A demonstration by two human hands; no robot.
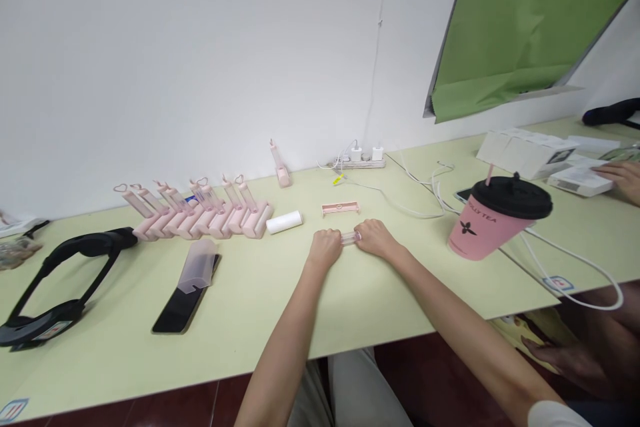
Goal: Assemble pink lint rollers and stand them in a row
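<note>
My left hand and my right hand are both closed around the ends of a small clear tube with pink parts, low over the table. Only its middle shows between my fists; the ends are hidden in my fingers. Just beyond lies a pink open rectangular frame piece. To the left of my hands, a white cylinder rests on its side. Farther left stands a row of several pink holders with clear tubes and loops on top. One more pink holder with a tube is near the wall.
A phone lies under a translucent plastic sleeve, beside a black headset frame. To the right stand a pink cup with black lid, white cables and white boxes. Another person's hand touches a box. A power strip is by the wall.
</note>
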